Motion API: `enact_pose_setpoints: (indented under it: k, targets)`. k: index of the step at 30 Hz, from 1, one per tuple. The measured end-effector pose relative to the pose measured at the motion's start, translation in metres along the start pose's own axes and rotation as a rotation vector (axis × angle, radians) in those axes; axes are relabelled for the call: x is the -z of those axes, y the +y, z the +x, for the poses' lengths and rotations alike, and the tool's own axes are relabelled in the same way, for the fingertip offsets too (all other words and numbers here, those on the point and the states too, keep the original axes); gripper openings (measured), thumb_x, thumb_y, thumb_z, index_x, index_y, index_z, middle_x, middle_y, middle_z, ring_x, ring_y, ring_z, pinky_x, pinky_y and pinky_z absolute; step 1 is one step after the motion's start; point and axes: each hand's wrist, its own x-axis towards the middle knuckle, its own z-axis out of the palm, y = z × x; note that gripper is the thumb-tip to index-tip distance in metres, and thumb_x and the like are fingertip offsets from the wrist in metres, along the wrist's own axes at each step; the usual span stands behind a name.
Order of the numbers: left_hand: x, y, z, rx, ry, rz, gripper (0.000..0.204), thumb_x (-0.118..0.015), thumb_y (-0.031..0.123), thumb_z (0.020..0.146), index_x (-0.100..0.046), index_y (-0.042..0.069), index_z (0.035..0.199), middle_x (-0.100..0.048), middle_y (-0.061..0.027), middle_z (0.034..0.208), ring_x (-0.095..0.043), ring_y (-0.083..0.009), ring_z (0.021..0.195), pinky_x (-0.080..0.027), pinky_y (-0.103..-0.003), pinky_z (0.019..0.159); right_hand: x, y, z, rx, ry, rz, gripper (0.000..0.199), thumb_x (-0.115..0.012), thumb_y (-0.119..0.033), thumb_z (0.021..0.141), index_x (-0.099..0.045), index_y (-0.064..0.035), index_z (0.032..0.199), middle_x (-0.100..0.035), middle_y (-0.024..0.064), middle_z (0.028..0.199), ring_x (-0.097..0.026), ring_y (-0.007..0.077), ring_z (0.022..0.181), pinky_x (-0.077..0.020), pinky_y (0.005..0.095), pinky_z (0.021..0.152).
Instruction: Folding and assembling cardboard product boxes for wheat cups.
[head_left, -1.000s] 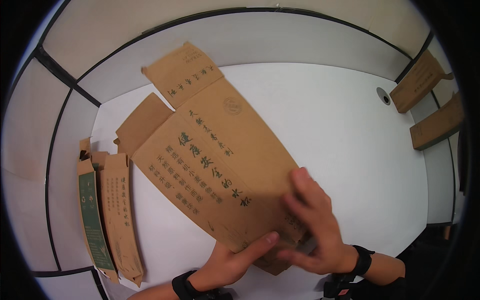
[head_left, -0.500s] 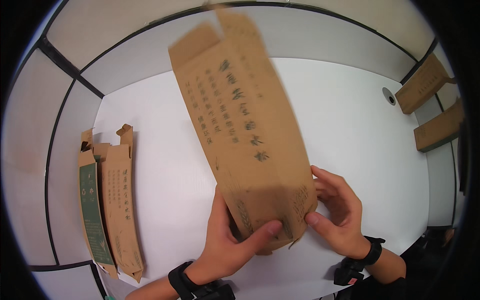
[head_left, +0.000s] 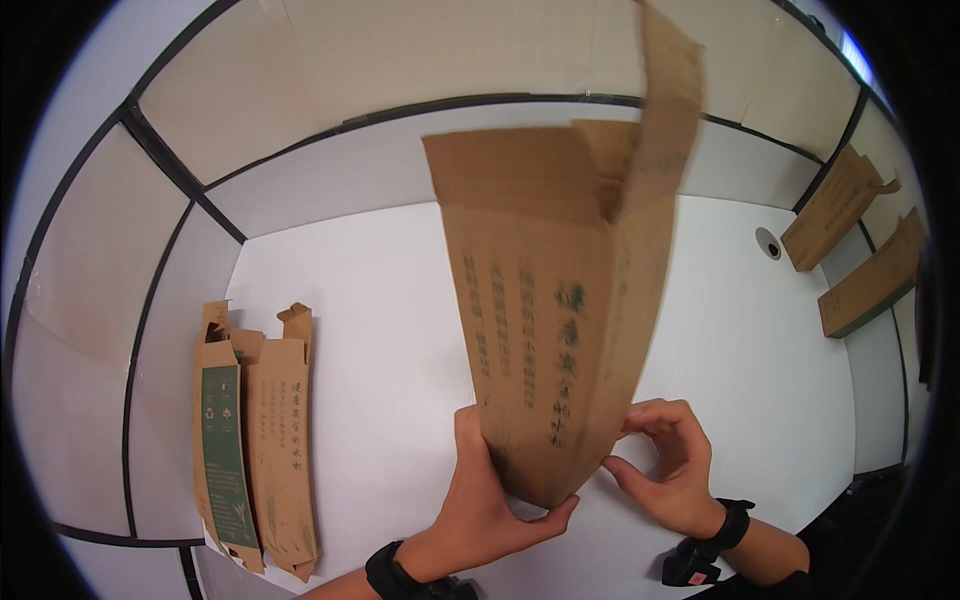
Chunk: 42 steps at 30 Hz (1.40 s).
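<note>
1. You have lifted the brown cardboard carton (head_left: 555, 300) off the white table (head_left: 380, 330); 1 second ago it lay flat there, and now it stands nearly upright in front of you, its top flaps raised toward the partition.
2. It has opened out from a flat blank into a tube, with 2 printed faces now showing.
3. Your left hand (head_left: 480, 500) has shifted from under the carton's near edge to gripping its lower left side, thumb under the bottom corner.
4. Your right hand (head_left: 668, 465) has come off the top face and now pinches the lower right edge.
</note>
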Motion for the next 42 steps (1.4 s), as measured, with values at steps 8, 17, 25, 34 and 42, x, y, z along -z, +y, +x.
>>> enact_pose_setpoints:
  k: [8,17,25,34,42]
  targets:
    - [0.006,-0.007,0.015,-0.107,-0.111,-0.084,0.092,-0.070,-0.006,0.072,-0.013,0.008,0.143,-0.031,-0.0153,0.141,-0.026,-0.0349,0.139,-0.025,-0.045,0.112,0.022,0.018,-0.035,-0.016,-0.195,-0.291,0.048,-0.067,-0.015,0.088,-0.047,0.0001,0.128,-0.055,0.0135,0.126,-0.055,0.0238,0.115,-0.0427,0.0361,0.098]
    - [0.005,-0.057,0.011,-0.257,-0.077,-0.142,0.075,-0.073,0.020,0.080,-0.022,0.011,0.134,-0.021,-0.0176,0.153,-0.003,-0.0433,0.146,0.005,-0.060,0.112,-0.001,-0.012,0.011,-0.256,-0.280,0.184,0.052,-0.078,-0.018,0.077,-0.049,-0.0066,0.119,-0.045,0.0197,0.135,-0.046,0.0329,0.127,-0.0403,0.0436,0.103]
    - [-0.007,-0.056,0.021,-0.203,0.012,-0.086,0.025,-0.029,0.022,0.104,-0.035,0.011,0.126,-0.019,-0.0191,0.157,-0.006,-0.0341,0.147,0.003,-0.049,0.116,-0.004,-0.013,0.010,-0.014,-0.285,0.041,0.077,-0.077,0.000,0.071,-0.039,-0.0064,0.137,-0.039,0.0162,0.145,-0.039,0.0300,0.135,-0.0367,0.0396,0.110]
    - [0.003,-0.029,0.015,-0.283,-0.031,-0.029,0.068,-0.074,0.012,0.079,-0.031,0.011,0.132,-0.023,-0.0207,0.154,-0.013,-0.0404,0.145,-0.006,-0.056,0.115,-0.003,-0.007,0.011,0.000,-0.301,-0.008,0.081,-0.076,0.003,0.071,-0.037,-0.0067,0.141,-0.040,0.0148,0.145,-0.037,0.0296,0.137,-0.0351,0.0403,0.111]
    - [0.001,-0.024,0.014,-0.344,-0.007,-0.139,0.069,-0.079,0.006,0.074,-0.034,0.012,0.126,-0.030,-0.0210,0.149,-0.018,-0.0442,0.143,-0.021,-0.055,0.114,-0.004,-0.008,0.011,0.102,-0.283,-0.039,0.079,-0.079,0.002,0.068,-0.042,-0.0079,0.137,-0.043,0.0148,0.143,-0.040,0.0316,0.135,-0.0358,0.0426,0.110]
